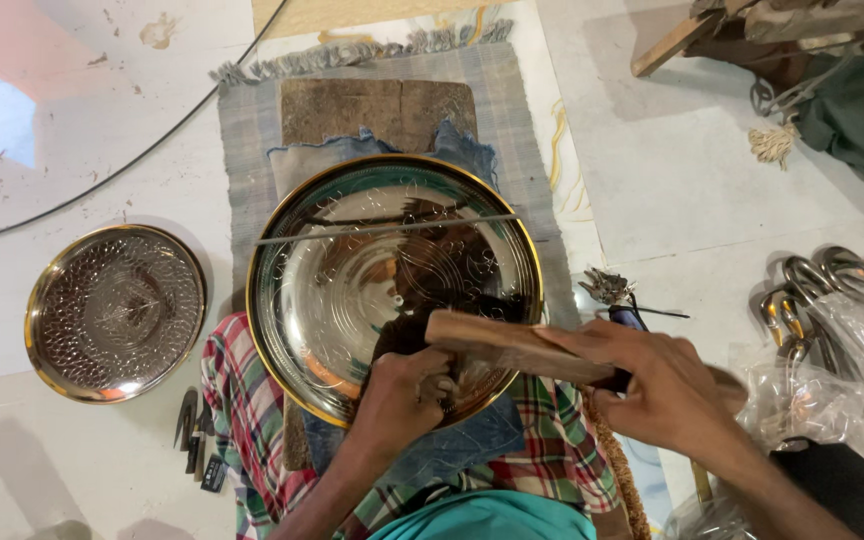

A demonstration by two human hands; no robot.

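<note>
plate [352, 270], big, shiny, gold-rimmed w/ engraved lines, sits on a blue cloth [302, 165] at the centre of the grey mat [242, 130], near edge over my checked lap. i see my left hand [407, 390] curled tight at the plate's near rim, fingers pinching a small tool [440, 385], wrist bent down. right hand [667, 385] comes in from the right, fingers wrapped shut round a wooden mallet [512, 345], head lying over the left hand. smaller patterned plate [115, 312] on the floor off the mat's left edge.

Glossy metal plate [352, 290], wooden mallet [512, 345]
</note>
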